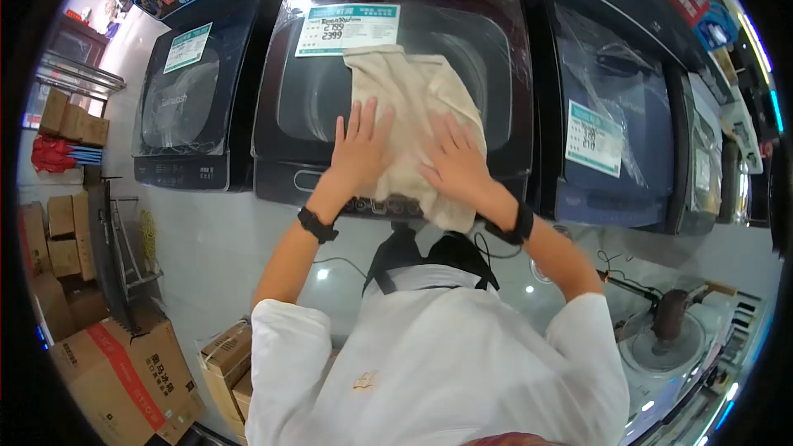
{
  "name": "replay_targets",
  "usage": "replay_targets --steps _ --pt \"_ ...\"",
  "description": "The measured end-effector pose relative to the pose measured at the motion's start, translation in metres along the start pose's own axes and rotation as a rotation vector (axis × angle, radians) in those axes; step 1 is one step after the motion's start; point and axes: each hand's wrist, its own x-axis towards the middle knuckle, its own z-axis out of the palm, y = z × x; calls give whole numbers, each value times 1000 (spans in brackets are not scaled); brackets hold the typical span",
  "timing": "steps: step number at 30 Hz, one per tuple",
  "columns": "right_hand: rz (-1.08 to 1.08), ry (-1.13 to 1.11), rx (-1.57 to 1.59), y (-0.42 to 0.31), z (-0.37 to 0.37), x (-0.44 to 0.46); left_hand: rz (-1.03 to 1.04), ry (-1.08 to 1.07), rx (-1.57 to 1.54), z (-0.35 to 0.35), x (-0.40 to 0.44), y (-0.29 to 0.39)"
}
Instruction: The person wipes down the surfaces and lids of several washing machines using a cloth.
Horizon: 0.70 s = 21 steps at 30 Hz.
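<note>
A beige cloth garment [405,87] lies spread over the lid of a dark top-loading washing machine [277,128], its lower end hanging past the front edge. On the cloth's left side rests my left hand [363,144], fingers stretched out and partly off its edge. My right hand [454,161] is flat on the right side of the cloth, fingers spread and slightly blurred. A price card [347,29] sits on the lid, just above the cloth's top left corner. Both wrists wear dark bands. What lies beneath the cloth is hidden.
Another washing machine [186,99] stands to the left, and a dark blue one [615,124] to the right. Cardboard boxes [124,380] are stacked at the lower left. A floor fan [665,330] is at the lower right. Thin cables lie on the floor near my feet.
</note>
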Motion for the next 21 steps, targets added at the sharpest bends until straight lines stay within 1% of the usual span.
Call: replay_targets --steps 1,2,5,8,11,14,17,20,21 --pt "17 -52 16 4 -1 -6 26 20 -5 9 2 -6" --pt "39 -112 34 11 -3 -10 12 -129 -20 -4 7 -9" --pt "6 -301 53 43 -14 4 60 -189 25 -14 28 -18" --pt "80 -619 71 64 -28 46 71 -248 -8 -23 61 -23" --pt "-3 -648 -24 97 -14 73 119 -205 133 -11 85 -29" --pt "-9 -719 -35 104 -20 109 112 -159 30 0 104 -34" --pt "-21 -814 -120 115 -21 134 134 -106 -1 0 118 -38" --pt "-41 -733 -129 125 -9 128 102 -110 4 5 131 -36" --pt "-58 -636 -129 125 -4 119 108 -95 -4 5 130 -34"
